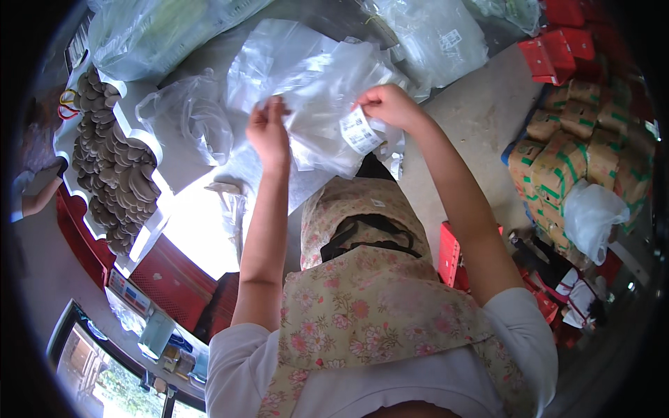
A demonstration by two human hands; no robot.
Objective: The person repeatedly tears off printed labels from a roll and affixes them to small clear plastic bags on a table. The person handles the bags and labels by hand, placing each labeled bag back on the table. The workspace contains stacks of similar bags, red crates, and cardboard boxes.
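Observation:
My right hand (390, 106) pinches a white printed label (359, 132) by its upper edge. The label hangs over a pile of clear plastic bags (279, 56) on the table in front of me. To the left, my left hand (269, 134) is raised over the same bags. Its fingers are curled together and slightly blurred, so whatever may be between them cannot be made out. Under and between both hands lies crumpled clear plastic with white sheets or labels (313, 136) showing through.
On the left, a wavy-edged white foam container (159, 143) holds many grey-brown rounded pieces (115, 164). Scissors (67, 104) lie at its far end. Another person's arm (42, 198) shows at the left edge. Taped cartons (557, 160) and red crates (557, 56) are stacked on the right.

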